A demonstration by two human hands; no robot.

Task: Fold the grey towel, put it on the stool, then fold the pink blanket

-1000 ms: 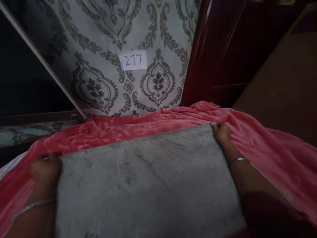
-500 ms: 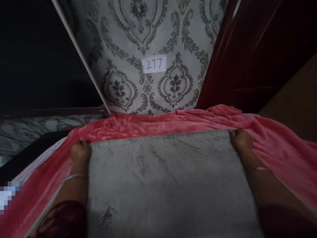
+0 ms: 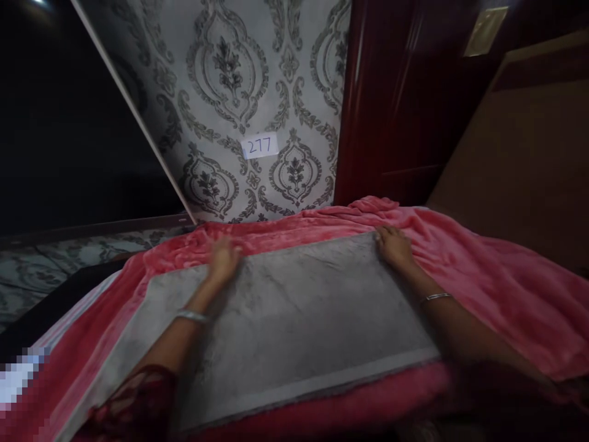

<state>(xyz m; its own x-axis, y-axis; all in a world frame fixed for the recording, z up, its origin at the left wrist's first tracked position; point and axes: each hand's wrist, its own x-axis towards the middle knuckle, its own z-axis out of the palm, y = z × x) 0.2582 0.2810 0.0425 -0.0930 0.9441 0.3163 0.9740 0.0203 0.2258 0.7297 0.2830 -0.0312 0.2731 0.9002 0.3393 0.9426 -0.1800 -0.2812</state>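
Observation:
A grey folded cloth [image 3: 294, 319] lies flat on a pink fleece blanket [image 3: 497, 288] that covers the bed. My left hand [image 3: 224, 261] rests palm down on the cloth's far edge, near its middle, slightly blurred. My right hand [image 3: 392, 245] lies with fingers spread on the far right corner of the grey cloth, touching the pink blanket beside it. Both wrists wear thin bangles. Neither hand grips anything.
Patterned grey wallpaper [image 3: 230, 92] with a paper label "277" [image 3: 259, 146] rises behind the bed. A dark red wooden door [image 3: 391, 104] stands to the right, a brown panel [image 3: 519, 159] beyond it. Dark space fills the left.
My left hand has slid from the grey cloth's far left corner to the middle of its far edge. The cloth now lies lower and flatter, with its near edge showing. The view pulled back.

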